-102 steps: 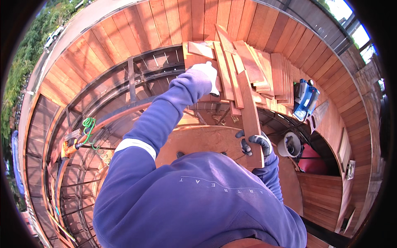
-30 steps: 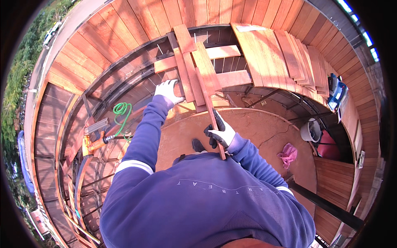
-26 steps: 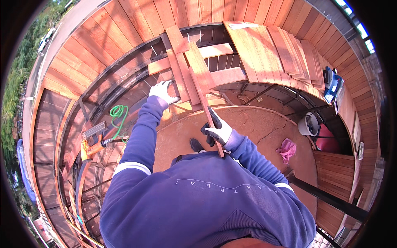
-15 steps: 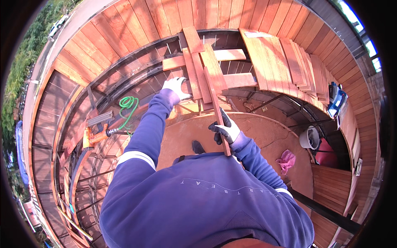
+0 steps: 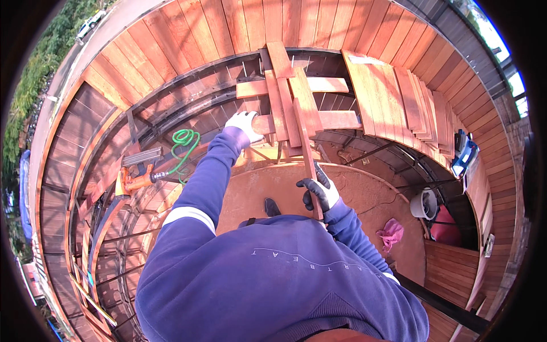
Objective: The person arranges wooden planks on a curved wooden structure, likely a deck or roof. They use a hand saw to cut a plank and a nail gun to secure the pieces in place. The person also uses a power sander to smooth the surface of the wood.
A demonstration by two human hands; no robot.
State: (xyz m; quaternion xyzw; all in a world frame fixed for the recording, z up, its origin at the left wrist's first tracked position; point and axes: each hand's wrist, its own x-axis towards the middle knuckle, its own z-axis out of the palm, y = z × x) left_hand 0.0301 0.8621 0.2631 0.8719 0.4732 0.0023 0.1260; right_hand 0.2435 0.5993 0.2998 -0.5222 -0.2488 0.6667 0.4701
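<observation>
My right hand (image 5: 320, 191), in a black-and-white glove, grips the near end of a long reddish wooden plank (image 5: 305, 142) that runs away from me onto a small pile of similar planks (image 5: 285, 85). My left hand (image 5: 244, 123), gloved in white, rests on the end of a crosswise plank (image 5: 330, 121) at the pile's left side. The pile lies across the curved metal frame (image 5: 188, 108) of a round deck. My blue sleeves and sweatshirt fill the lower picture.
A fan of laid deck boards (image 5: 399, 97) lies to the right. An orange nail gun (image 5: 134, 179) with a green coiled hose (image 5: 185, 142) sits on the frame at left. A blue tool (image 5: 464, 157), white bucket (image 5: 424, 203) and pink rag (image 5: 390, 233) lie at right.
My view has shifted slightly. My left hand slid along to the crosswise plank's end, while my right hand keeps its grip on the long plank, now lying straighter onto the pile.
</observation>
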